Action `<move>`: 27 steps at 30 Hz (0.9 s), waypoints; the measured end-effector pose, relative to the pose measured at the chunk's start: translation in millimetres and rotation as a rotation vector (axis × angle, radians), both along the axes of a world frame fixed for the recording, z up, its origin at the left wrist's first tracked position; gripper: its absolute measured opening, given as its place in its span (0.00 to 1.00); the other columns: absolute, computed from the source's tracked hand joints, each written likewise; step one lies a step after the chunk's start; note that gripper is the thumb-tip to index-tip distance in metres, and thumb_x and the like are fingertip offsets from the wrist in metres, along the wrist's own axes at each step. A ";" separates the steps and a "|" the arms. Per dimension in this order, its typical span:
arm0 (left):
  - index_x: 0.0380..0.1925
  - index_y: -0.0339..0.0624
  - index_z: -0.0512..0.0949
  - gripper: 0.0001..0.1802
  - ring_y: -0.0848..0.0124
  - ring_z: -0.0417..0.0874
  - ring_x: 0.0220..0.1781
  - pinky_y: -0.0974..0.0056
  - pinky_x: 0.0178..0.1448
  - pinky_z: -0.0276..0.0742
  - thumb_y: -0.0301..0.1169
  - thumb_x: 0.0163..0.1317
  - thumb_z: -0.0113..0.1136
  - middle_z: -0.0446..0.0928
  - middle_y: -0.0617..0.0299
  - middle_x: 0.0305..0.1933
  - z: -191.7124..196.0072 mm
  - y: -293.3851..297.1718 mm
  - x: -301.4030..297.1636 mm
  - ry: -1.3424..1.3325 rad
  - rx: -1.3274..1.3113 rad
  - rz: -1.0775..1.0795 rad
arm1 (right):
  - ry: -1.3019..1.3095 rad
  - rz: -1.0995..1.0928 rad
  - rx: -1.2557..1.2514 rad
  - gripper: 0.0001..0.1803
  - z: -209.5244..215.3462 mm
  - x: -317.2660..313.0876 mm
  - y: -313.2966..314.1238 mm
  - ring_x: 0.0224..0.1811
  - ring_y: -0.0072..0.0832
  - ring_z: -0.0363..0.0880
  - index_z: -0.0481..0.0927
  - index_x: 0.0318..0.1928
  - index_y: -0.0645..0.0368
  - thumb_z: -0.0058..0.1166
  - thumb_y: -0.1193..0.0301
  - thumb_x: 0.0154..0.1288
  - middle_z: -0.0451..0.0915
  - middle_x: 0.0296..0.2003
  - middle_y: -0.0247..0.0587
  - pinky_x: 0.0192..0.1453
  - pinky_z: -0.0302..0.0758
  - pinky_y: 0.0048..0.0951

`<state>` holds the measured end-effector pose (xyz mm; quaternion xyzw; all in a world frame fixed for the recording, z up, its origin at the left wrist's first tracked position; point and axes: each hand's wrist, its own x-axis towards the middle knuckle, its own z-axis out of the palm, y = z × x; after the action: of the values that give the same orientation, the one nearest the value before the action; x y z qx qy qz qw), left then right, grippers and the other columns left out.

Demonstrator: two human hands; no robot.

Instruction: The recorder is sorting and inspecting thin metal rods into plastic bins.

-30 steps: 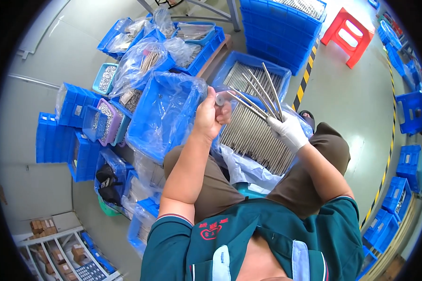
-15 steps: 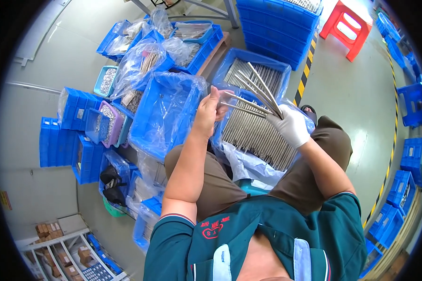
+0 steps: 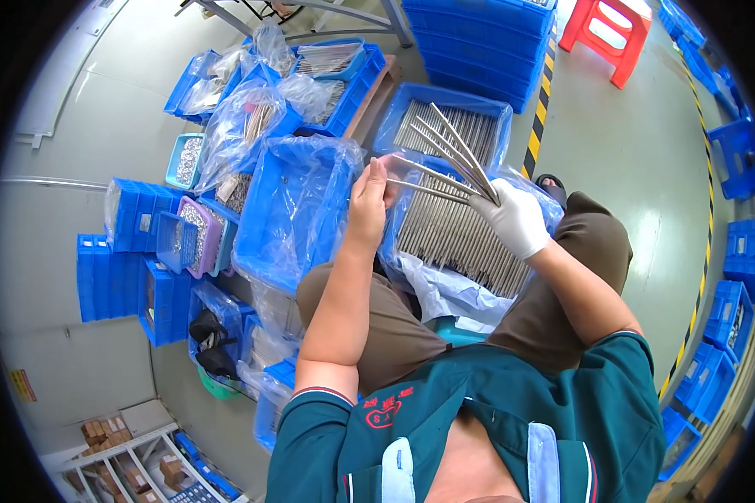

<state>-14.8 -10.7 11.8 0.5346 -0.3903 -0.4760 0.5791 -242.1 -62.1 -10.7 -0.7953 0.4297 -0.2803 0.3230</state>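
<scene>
A plain white cloth glove (image 3: 522, 228) covered the right hand (image 3: 512, 218), set against slim silver-grey metal rods (image 3: 476, 176). The dark teal short-sleeved cloth shirt (image 3: 596, 377) carried red chest markings — thin red-and-white bands edged its sleeves, and pale blue trimmed its front. The cloth trousers (image 3: 594, 245) were brown. Toward the far edge of the glossy grey-green floor (image 3: 663, 168), a plastic stool (image 3: 606, 49) was bright red; slanting black-and-yellow stripes patterned the floor tape (image 3: 542, 105).

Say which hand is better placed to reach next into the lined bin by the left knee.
Left hand, likely: it is beside that blue bin; the right hand, farther off, grips metal rods.
</scene>
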 end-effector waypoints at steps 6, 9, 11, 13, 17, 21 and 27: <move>0.55 0.32 0.69 0.27 0.79 0.64 0.25 0.74 0.30 0.59 0.45 0.70 0.39 0.72 0.66 0.30 9.3 0.1 8.0 0.175 0.059 -0.060 | 0.002 -0.010 0.067 0.15 -1.4 -3.7 -4.3 0.30 0.48 0.77 0.76 0.32 0.59 0.56 0.59 0.59 0.77 0.24 0.52 0.33 0.72 0.39; 0.51 0.36 0.73 0.24 0.81 0.67 0.25 0.75 0.29 0.61 0.45 0.69 0.44 0.74 0.67 0.28 13.6 2.5 14.5 0.071 0.133 -0.127 | 0.003 -0.021 -0.029 0.15 -6.2 -5.8 -4.5 0.27 0.48 0.77 0.76 0.31 0.59 0.56 0.59 0.59 0.76 0.23 0.51 0.32 0.72 0.39; 0.45 0.37 0.75 0.20 0.81 0.69 0.24 0.75 0.29 0.63 0.43 0.68 0.47 0.76 0.64 0.28 11.5 3.2 14.4 -0.012 0.134 -0.101 | -0.003 -0.022 -0.077 0.14 -5.8 -5.7 -4.4 0.26 0.47 0.77 0.76 0.31 0.59 0.56 0.60 0.59 0.76 0.22 0.50 0.30 0.72 0.39; 0.42 0.37 0.75 0.18 0.81 0.70 0.24 0.76 0.28 0.63 0.42 0.67 0.49 0.76 0.63 0.28 10.7 4.6 17.3 -0.013 0.140 -0.110 | -0.009 -0.021 -0.126 0.14 -0.9 -5.6 -2.2 0.25 0.47 0.77 0.76 0.31 0.59 0.56 0.60 0.59 0.76 0.22 0.50 0.29 0.72 0.39; 0.43 0.36 0.74 0.15 0.79 0.74 0.27 0.74 0.32 0.68 0.36 0.65 0.53 0.78 0.60 0.31 18.7 5.8 25.8 -0.047 0.171 -0.161 | 0.051 -0.004 -0.260 0.13 9.4 -8.9 -3.2 0.24 0.45 0.77 0.76 0.31 0.58 0.56 0.61 0.59 0.76 0.20 0.49 0.28 0.72 0.38; 0.45 0.34 0.73 0.14 0.74 0.79 0.34 0.72 0.39 0.73 0.31 0.63 0.56 0.79 0.56 0.38 22.3 8.2 13.1 0.002 0.002 -0.135 | -0.034 0.030 -0.137 0.12 2.7 -9.4 -4.8 0.22 0.44 0.76 0.77 0.32 0.58 0.57 0.61 0.59 0.76 0.20 0.48 0.27 0.72 0.37; 0.45 0.34 0.73 0.15 0.68 0.82 0.40 0.68 0.44 0.76 0.29 0.60 0.58 0.80 0.53 0.41 24.7 10.4 20.1 0.035 0.018 -0.210 | -0.078 -0.004 -0.197 0.12 -6.6 -6.5 -0.9 0.21 0.43 0.76 0.77 0.31 0.58 0.57 0.61 0.59 0.75 0.19 0.47 0.26 0.72 0.36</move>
<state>5.3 -0.3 36.5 0.4878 -0.4295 -0.5467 0.5279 -248.6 -63.0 -17.3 -0.8108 0.3890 -0.3524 0.2591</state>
